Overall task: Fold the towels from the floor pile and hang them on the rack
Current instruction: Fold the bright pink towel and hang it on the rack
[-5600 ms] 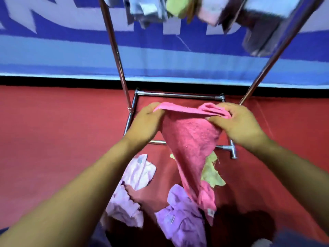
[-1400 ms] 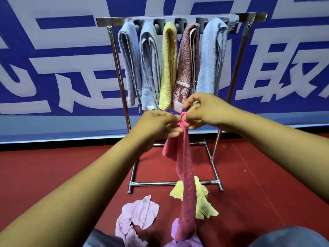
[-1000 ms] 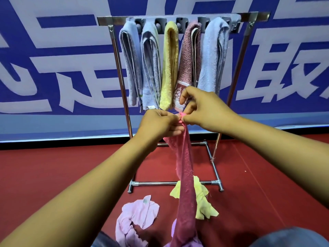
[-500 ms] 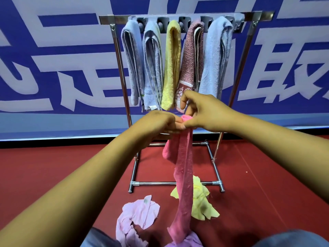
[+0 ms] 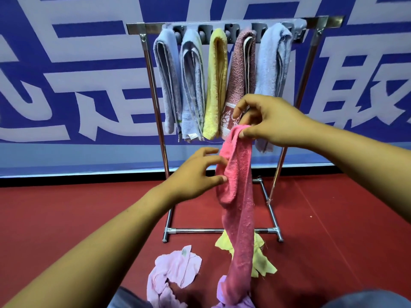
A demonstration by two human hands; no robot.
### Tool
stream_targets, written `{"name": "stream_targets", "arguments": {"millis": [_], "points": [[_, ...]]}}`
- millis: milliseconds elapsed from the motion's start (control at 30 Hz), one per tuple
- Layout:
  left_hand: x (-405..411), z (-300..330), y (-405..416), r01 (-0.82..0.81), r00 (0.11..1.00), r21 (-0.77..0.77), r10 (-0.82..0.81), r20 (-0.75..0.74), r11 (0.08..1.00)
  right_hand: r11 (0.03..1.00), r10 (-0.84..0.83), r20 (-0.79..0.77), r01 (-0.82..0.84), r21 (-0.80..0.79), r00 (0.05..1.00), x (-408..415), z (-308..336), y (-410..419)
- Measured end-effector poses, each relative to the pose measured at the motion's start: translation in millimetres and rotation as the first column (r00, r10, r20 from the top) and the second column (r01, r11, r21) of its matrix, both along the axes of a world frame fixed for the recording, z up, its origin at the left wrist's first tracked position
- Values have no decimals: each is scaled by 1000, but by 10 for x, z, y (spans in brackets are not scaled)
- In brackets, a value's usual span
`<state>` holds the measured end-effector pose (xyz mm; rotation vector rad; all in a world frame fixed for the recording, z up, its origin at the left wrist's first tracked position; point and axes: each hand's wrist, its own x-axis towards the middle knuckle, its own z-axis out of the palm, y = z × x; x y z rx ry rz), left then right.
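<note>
Right hand (image 5: 270, 121) pinches pink towel (image 5: 239, 196) at its top, towel hanging toward 6 o'clock. Left hand (image 5: 195, 174), fingers spread loosely, touches its edge from 9 o'clock.

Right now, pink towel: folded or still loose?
Loose, not neatly folded. The pink towel hangs long and bunched from the right hand, which pinches its top; the left hand touches its side.
</note>
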<state>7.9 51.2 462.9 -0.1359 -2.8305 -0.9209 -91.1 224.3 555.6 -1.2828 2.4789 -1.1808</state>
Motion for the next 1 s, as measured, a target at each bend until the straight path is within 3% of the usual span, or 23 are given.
{"name": "stream_targets", "arguments": {"millis": [100, 233, 367, 467, 567, 700, 833, 867, 933, 1000], "points": [[-16, -53, 51, 53, 999, -69, -53, -9, 996, 998, -13, -23, 12, -62, 1000, -25, 18, 29], [-25, -167, 88, 6, 1000, -203, -9, -15, 979, 980, -49, 15, 51, -192, 999, -77, 85, 114], [-30, -116, 59, -73, 987, -216, 38, -158, 974, 975, -74, 6, 73, -211, 997, -132, 90, 211], [-27, -7, 26, -130, 974, 6, 128, -187, 992, 982, -102, -26, 96, -165, 994, -151, 42, 269], [9, 120, -6, -102, 988, 199, 123, -96, 975, 985, -117, -42, 111, -128, 992, -180, -9, 306], [112, 182, -40, -7, 998, 257, 21, -53, 966, 989, -147, -164, 140, -52, 975, -226, -47, 366], [152, 254, -119, -50, 997, 270, 65, -46, 961, 989, -139, -226, 148, 22, 964, -240, -119, 428], [154, 275, -160, -44, 995, 201, 62, -82, 979, 988, -135, -237, 149, 39, 962, -236, -131, 438], [154, 304, -255, 6, 984, -173, -36, -174, 985, 988, -120, -250, 141, 67, 961, -222, -138, 443], [161, 341, -285, 51, 984, -477, -126, -126, 878, 990, -99, -247, 120, 75, 964, -202, -128, 433]]}}
